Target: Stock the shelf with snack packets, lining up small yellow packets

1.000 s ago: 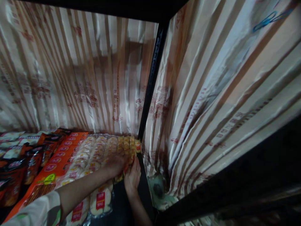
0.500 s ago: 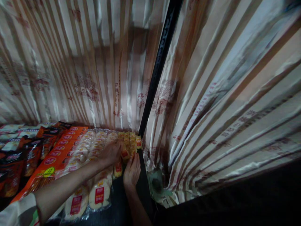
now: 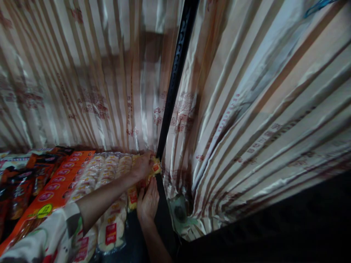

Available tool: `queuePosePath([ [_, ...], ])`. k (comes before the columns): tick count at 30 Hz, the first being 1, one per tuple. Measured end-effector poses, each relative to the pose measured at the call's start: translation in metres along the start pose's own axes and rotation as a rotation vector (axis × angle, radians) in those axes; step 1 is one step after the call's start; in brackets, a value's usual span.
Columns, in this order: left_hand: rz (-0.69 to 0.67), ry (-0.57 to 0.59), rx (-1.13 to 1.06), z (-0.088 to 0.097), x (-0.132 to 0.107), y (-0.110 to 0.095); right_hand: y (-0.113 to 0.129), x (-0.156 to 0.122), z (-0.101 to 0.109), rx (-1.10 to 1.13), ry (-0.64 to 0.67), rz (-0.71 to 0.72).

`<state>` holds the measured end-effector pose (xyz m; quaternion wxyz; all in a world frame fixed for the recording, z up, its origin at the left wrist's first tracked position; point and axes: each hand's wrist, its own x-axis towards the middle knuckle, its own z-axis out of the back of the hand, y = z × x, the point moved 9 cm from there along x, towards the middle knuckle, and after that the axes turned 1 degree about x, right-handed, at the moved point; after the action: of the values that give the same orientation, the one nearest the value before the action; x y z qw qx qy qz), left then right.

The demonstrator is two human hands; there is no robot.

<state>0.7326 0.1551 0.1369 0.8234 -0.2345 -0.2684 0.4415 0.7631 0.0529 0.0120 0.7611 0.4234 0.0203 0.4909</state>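
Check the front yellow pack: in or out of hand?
Out: the yellow pack shows its red label uncovered. The right hand is beside it, the left hand farther back. Whether the thumb touches, I cannot tell.

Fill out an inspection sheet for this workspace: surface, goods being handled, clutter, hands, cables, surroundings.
Surface: dark shelf, showing in front of the goods.
Goods being handled: small yellow packets with red labels, at the right end of the stock; the far one sits near the post.
Clutter: clear-wrapped pale rounds, orange packs and dark-and-orange bags, leftward.
Left hand: at the far yellow packet; grip unclear.
Right hand: open, fingers beside the yellow packets; contact unclear.
Cables: none identified; a blue cord shows at upper right.
Surroundings: pleated printed sheeting behind and to the right; black slotted post at the corner.
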Motion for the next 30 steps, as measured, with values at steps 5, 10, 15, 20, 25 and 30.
queuePosePath([
  [5,-0.048,0.109,0.098,-0.024,0.015,-0.007,0.001,0.000,0.002,-0.005,0.002,-0.010],
  [10,-0.110,0.195,0.159,-0.044,0.018,-0.006,0.001,-0.001,0.002,0.006,0.006,-0.004],
  [15,-0.129,0.273,0.211,-0.058,0.022,-0.002,-0.001,-0.001,0.002,-0.006,-0.024,-0.018],
  [20,-0.117,0.291,0.260,-0.070,0.027,0.001,-0.004,-0.002,0.001,0.000,-0.015,-0.040],
  [25,-0.128,0.309,0.286,-0.076,0.028,-0.002,-0.006,-0.002,-0.003,0.006,0.020,-0.063],
  [30,-0.160,0.323,0.283,-0.077,0.025,-0.005,-0.005,-0.001,0.000,-0.004,0.000,-0.064],
])
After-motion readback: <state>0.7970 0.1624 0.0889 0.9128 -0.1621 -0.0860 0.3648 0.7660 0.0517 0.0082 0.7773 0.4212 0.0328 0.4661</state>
